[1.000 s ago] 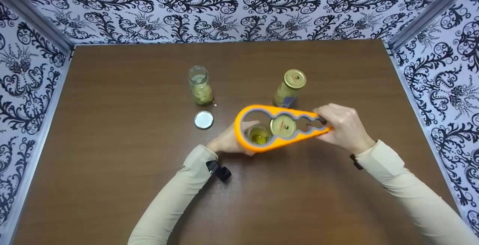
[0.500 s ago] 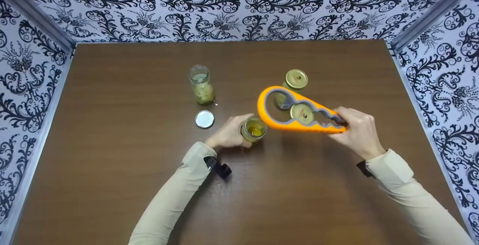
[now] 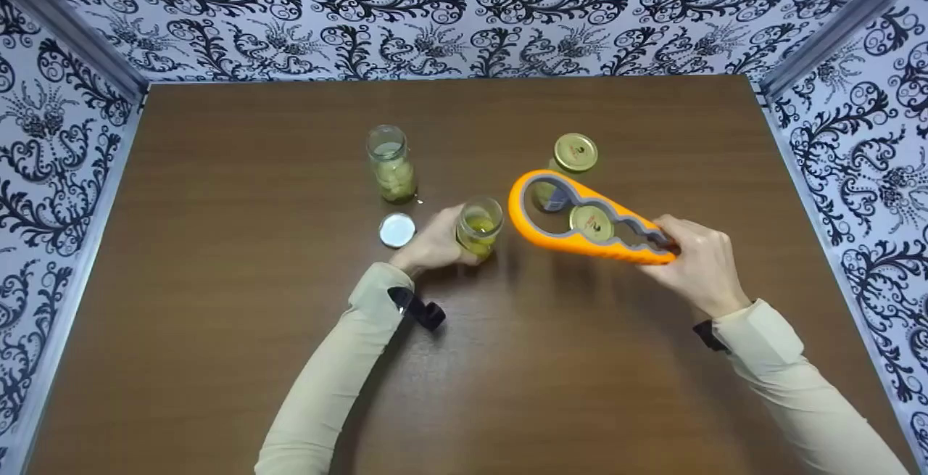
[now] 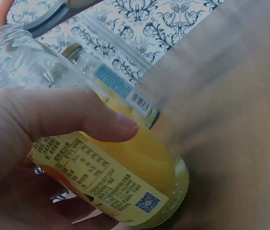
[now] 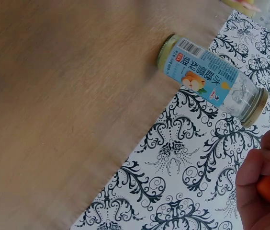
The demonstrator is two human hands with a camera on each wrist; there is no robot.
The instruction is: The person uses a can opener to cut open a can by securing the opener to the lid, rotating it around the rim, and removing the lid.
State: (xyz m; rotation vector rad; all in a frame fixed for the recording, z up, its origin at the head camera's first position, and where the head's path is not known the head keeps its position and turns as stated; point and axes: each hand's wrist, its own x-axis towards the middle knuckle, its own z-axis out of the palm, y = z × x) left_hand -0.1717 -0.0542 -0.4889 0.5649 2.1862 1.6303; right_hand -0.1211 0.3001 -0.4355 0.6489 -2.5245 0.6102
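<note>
the step in hand appears to be separating a freshly uncapped jar from its lid; the next move would call for keeping the jar level and the lid secure. the open jar [image 3: 479,232] lies at the frame's centre, within the grasp of the left hand [image 3: 433,243], thumb and fingers round its wall. the right hand [image 3: 697,261], right of centre, grips the orange opener [image 3: 576,244], whose middle opening seemingly retains a gold lid [image 3: 591,223], above the bench [image 3: 507,388].

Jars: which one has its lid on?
The rear right jar, partly behind the orange opener, wears a gold lid. The rear left jar and the held jar, in the left hand, are open.
</note>
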